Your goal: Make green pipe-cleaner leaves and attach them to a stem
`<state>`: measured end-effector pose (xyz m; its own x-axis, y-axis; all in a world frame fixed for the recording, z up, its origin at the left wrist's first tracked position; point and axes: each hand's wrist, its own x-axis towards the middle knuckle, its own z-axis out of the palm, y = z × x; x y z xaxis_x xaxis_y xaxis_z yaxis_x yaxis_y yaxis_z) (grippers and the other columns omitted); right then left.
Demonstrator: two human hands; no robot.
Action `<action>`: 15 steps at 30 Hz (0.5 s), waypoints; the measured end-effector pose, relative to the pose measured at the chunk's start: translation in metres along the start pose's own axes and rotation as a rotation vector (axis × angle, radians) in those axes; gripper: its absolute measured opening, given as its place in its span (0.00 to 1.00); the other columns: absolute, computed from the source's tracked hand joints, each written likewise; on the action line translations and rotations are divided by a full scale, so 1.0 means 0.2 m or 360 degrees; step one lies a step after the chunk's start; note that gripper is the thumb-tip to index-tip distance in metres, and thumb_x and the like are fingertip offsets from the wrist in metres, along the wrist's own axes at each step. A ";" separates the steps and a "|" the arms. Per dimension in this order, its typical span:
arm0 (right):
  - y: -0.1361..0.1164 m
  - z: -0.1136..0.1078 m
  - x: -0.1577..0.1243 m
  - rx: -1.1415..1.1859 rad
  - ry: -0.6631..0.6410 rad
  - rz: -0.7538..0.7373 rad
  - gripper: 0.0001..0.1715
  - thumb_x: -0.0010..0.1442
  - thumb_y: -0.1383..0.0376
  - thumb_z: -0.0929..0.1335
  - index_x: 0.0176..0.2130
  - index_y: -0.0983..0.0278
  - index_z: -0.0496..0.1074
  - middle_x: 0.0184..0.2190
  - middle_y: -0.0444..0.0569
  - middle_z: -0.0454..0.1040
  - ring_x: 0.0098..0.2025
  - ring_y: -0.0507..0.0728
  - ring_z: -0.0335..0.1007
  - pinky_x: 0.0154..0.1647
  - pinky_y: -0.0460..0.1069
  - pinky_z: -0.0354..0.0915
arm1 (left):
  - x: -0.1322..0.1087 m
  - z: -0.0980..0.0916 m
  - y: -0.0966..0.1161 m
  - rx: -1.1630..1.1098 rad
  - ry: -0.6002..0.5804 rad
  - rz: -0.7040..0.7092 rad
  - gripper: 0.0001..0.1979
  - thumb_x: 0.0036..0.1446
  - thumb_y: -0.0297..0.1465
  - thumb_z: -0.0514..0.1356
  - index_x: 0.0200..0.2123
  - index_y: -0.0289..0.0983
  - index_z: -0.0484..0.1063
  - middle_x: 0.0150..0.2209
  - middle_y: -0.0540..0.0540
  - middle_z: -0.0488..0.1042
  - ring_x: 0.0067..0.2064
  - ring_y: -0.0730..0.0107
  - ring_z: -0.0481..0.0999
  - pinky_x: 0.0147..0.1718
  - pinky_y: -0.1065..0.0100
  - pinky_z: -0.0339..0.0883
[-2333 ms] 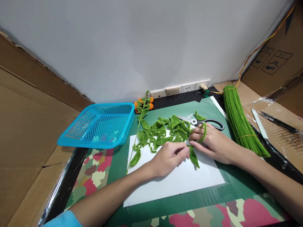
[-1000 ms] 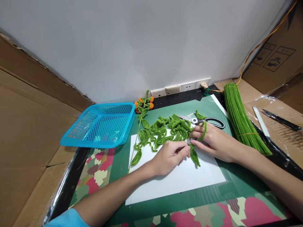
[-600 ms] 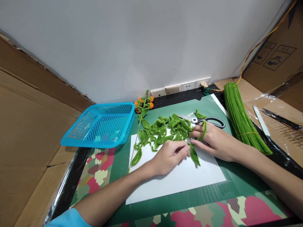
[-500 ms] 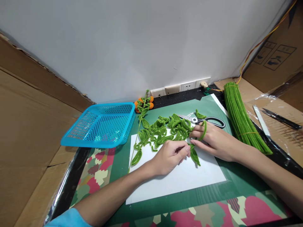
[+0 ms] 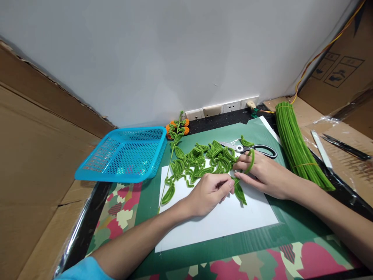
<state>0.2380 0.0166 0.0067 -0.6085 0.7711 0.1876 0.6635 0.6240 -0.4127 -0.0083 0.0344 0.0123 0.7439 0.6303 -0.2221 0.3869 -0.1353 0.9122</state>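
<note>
Over the white sheet (image 5: 204, 229), my left hand (image 5: 210, 193) pinches a green pipe cleaner piece between thumb and fingers. A leaf-shaped end of this pipe cleaner (image 5: 240, 194) hangs below the fingertips. My right hand (image 5: 259, 173) is closed on the same piece from the other side, and a strand curls up over its fingers. The exact grip is partly hidden behind the fingers. Beyond both hands lies a pile of green pipe cleaner leaves (image 5: 198, 157). Scissors (image 5: 239, 148) rest just behind my right hand.
A blue plastic basket (image 5: 145, 173) stands at the left. Beside it lies a green stem (image 5: 171, 149) with orange flowers (image 5: 185, 126). At the right are a bundle of green pipe cleaners (image 5: 300, 147), a white-bladed tool (image 5: 322, 149) and black tweezers (image 5: 346, 147). Wall sockets (image 5: 231, 106) line the back.
</note>
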 end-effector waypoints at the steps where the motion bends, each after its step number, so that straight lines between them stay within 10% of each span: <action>1: 0.00 0.00 0.00 -0.0001 -0.0008 0.0005 0.17 0.80 0.60 0.60 0.41 0.62 0.73 0.38 0.51 0.74 0.40 0.60 0.69 0.45 0.56 0.62 | 0.00 0.00 0.00 -0.0001 0.0003 -0.0001 0.22 0.77 0.42 0.53 0.33 0.36 0.72 0.26 0.53 0.69 0.29 0.74 0.67 0.31 0.70 0.58; 15: 0.00 0.00 0.00 -0.0010 -0.0047 0.0025 0.19 0.80 0.59 0.58 0.41 0.62 0.72 0.39 0.51 0.74 0.41 0.61 0.70 0.46 0.57 0.62 | 0.00 0.00 0.00 -0.0012 0.0008 0.0001 0.22 0.77 0.43 0.53 0.33 0.36 0.72 0.26 0.53 0.69 0.29 0.74 0.67 0.31 0.70 0.58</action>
<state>0.2383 0.0163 0.0073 -0.6106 0.7767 0.1546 0.6757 0.6129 -0.4096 -0.0085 0.0342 0.0121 0.7412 0.6342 -0.2200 0.3825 -0.1297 0.9148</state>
